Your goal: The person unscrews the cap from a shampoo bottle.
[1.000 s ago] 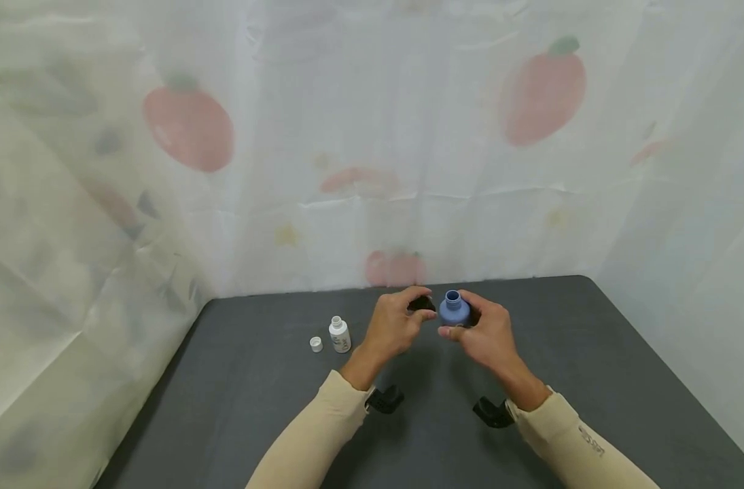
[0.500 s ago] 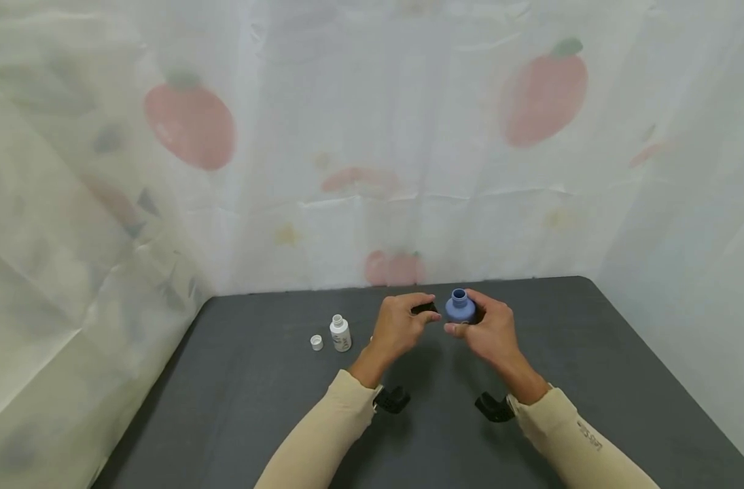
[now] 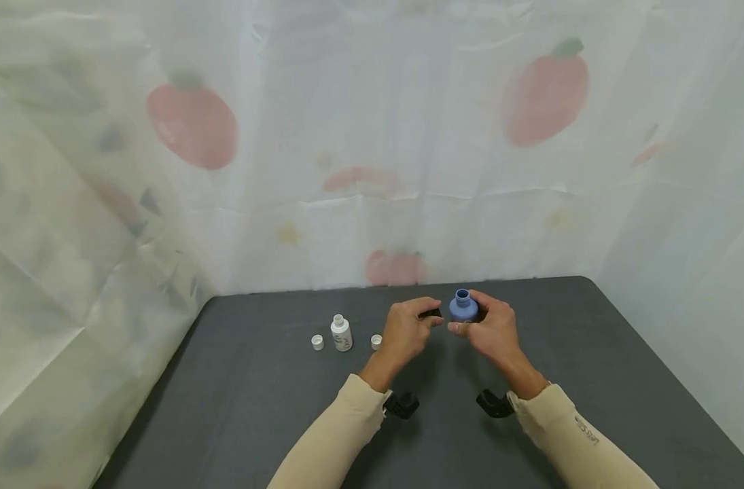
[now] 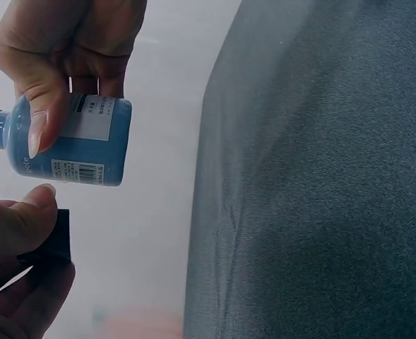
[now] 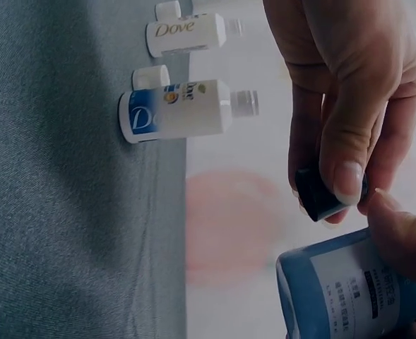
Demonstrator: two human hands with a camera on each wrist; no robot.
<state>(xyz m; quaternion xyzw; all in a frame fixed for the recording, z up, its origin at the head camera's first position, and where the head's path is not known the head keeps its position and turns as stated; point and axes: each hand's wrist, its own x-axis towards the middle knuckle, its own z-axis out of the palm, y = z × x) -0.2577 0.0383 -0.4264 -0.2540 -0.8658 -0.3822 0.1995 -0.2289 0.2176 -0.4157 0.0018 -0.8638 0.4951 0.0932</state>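
In the head view, my right hand (image 3: 492, 331) grips a blue bottle (image 3: 463, 311) around its body, upright with the neck uncovered. Just left of it, my left hand (image 3: 405, 333) pinches a black cap (image 3: 431, 313) between thumb and fingers. A small gap separates cap and bottle. The left wrist view shows white labels and a barcode on the blue bottle (image 4: 87, 148), with the dark cap (image 4: 56, 240) beside its body. From the right wrist, the cap (image 5: 318, 195) appears close by the bottle's base end.
A white bottle (image 3: 342, 334) stands uncapped on the dark table (image 3: 255, 394), between two white caps (image 3: 317, 342). The right wrist view also shows a larger Dove bottle (image 5: 183, 111) with a blue-and-white label, hidden behind my left hand in the head view. A patterned curtain (image 3: 274, 136) hangs behind the table.
My left hand has shifted right and slightly down with the black cap. The blue bottle in my right hand has also moved a little right. A second white cap has come into view.
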